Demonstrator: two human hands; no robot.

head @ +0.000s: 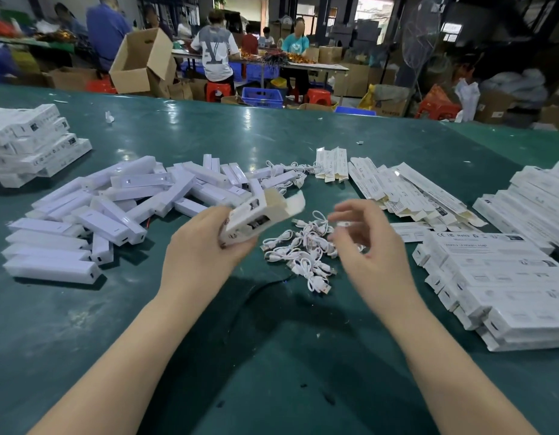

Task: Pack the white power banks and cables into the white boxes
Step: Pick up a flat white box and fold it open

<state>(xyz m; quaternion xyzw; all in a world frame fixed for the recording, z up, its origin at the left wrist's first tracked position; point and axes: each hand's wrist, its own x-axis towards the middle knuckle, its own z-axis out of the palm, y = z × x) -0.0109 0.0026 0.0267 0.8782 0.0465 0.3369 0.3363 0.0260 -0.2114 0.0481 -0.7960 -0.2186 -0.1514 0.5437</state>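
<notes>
- Left hand (206,243): fingers curled round a white box (256,219), held tilted above the table (271,356); the box's end flap stands open toward the right hand.
- Right hand (370,243): blurred, above the cables (303,249), fingers loosely bent and spread; a small white piece shows at the fingertips, but whether it is pinched cannot be told.
- Box: white card with dark printed marks on its side, brownish inside at the open end.
- Cables: short white coiled leads in a loose heap on the table, between and just beyond the two hands.
- Power banks (115,208): long white bars in a jumbled pile to the left, some laid side by side at its near edge.
- Flat boxes (406,193): unfolded cartons fanned out to the right of the cables.
- Filled boxes (504,284): stacked in rows at the right; a second stack (33,142) lies far left.
- Open room: bare green table lies near the forearms and beyond the piles up to the far edge.
</notes>
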